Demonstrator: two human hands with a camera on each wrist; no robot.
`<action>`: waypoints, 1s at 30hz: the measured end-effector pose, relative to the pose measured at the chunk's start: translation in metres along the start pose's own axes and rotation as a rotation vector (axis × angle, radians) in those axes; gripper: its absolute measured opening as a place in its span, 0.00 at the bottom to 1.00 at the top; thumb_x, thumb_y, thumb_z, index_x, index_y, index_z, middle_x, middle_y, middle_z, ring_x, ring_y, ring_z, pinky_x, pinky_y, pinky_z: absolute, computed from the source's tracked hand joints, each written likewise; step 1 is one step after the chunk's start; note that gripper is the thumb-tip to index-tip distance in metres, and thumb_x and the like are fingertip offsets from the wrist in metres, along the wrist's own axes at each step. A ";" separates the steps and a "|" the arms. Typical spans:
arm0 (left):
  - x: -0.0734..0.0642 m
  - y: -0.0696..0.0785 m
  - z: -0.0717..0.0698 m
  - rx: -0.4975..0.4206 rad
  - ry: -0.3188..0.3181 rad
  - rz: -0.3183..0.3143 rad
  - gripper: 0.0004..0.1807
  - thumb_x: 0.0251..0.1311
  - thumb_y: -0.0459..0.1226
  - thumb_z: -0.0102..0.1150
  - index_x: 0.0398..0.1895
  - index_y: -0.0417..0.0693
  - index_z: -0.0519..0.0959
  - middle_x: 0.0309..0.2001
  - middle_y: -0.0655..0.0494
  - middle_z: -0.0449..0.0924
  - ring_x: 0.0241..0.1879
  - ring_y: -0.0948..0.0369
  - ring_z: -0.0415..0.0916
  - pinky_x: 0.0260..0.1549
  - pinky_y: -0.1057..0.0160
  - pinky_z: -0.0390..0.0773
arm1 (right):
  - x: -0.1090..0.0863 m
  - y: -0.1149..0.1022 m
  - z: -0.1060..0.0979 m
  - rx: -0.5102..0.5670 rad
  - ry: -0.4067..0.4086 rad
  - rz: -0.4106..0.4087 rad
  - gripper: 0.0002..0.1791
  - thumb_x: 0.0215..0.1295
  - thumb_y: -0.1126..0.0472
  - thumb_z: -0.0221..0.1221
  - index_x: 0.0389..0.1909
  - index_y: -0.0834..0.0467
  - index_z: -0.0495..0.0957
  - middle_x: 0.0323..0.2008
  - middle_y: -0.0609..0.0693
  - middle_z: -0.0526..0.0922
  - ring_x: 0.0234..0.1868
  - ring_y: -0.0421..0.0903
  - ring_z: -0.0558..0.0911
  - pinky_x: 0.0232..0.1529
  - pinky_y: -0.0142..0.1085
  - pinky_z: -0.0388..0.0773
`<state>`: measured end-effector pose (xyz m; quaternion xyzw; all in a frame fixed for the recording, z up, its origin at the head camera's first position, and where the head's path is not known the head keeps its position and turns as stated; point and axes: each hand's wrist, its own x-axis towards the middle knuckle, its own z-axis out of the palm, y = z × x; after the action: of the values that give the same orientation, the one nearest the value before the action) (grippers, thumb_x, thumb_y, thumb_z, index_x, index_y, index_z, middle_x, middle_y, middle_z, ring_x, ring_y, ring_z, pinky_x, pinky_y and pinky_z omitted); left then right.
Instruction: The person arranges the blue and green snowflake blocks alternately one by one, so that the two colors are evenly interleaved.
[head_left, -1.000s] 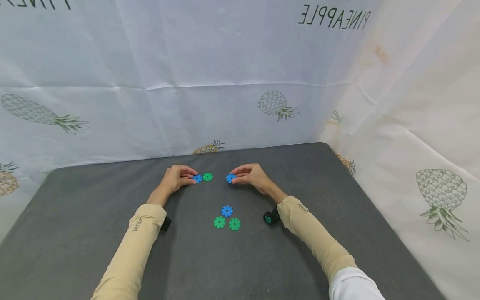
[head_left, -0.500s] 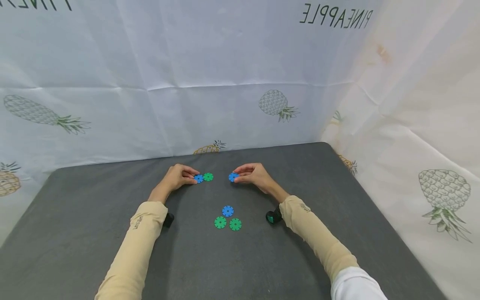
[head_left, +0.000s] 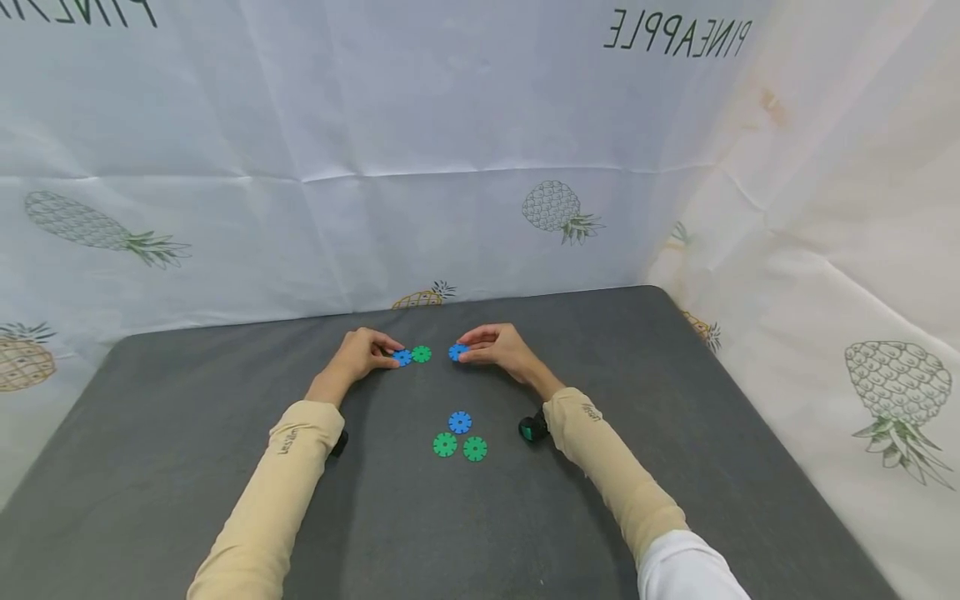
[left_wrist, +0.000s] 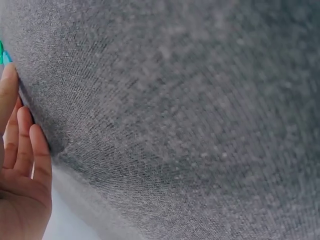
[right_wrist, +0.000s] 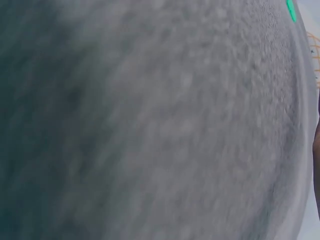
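On my feed, the left hand (head_left: 362,354) is at the left-hand disc (head_left: 402,357), the middle disc (head_left: 422,354) just right of it, then, across a gap, the right-hand disc (head_left: 455,352) and the right hand (head_left: 501,346). Nearer my head camera, on the tabletop (head_left: 420,525), a rear disc (head_left: 460,422) lies behind two front discs (head_left: 445,445).

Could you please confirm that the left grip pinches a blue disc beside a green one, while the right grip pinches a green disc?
Not quite: the head view shows that the right grip pinches a blue disc, not a green one. The left grip does pinch another blue disc, beside a green disc.
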<state>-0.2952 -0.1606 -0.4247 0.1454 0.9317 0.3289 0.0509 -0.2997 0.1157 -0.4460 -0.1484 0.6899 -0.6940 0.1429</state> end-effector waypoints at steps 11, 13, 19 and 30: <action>-0.002 0.001 -0.001 0.009 0.005 -0.021 0.15 0.55 0.32 0.68 0.46 0.37 0.84 0.35 0.47 0.80 0.25 0.61 0.71 0.26 0.65 0.70 | 0.013 0.001 0.011 -0.014 0.038 0.029 0.17 0.53 0.76 0.66 0.45 0.72 0.80 0.39 0.58 0.85 0.37 0.44 0.85 0.44 0.42 0.80; -0.001 0.001 -0.001 0.014 0.009 -0.022 0.15 0.55 0.32 0.68 0.46 0.37 0.84 0.34 0.48 0.80 0.24 0.61 0.71 0.25 0.65 0.70 | 0.016 0.000 0.013 -0.014 0.042 0.032 0.17 0.52 0.76 0.67 0.45 0.72 0.80 0.39 0.58 0.85 0.37 0.45 0.85 0.44 0.42 0.80; -0.001 0.000 0.001 0.011 0.018 -0.001 0.14 0.54 0.32 0.69 0.45 0.37 0.85 0.34 0.48 0.80 0.24 0.62 0.71 0.25 0.65 0.70 | 0.020 0.000 0.017 -0.031 0.075 0.054 0.17 0.51 0.76 0.67 0.44 0.71 0.81 0.36 0.56 0.85 0.36 0.44 0.84 0.43 0.41 0.80; -0.002 -0.003 0.000 0.009 0.026 0.032 0.14 0.55 0.31 0.68 0.45 0.36 0.84 0.35 0.46 0.80 0.23 0.61 0.71 0.25 0.65 0.71 | 0.024 0.001 0.027 -0.126 0.120 0.074 0.15 0.49 0.77 0.68 0.41 0.70 0.82 0.36 0.59 0.85 0.35 0.45 0.84 0.41 0.38 0.81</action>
<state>-0.2935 -0.1635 -0.4264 0.1560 0.9313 0.3275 0.0326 -0.3114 0.0816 -0.4465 -0.0894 0.7444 -0.6512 0.1174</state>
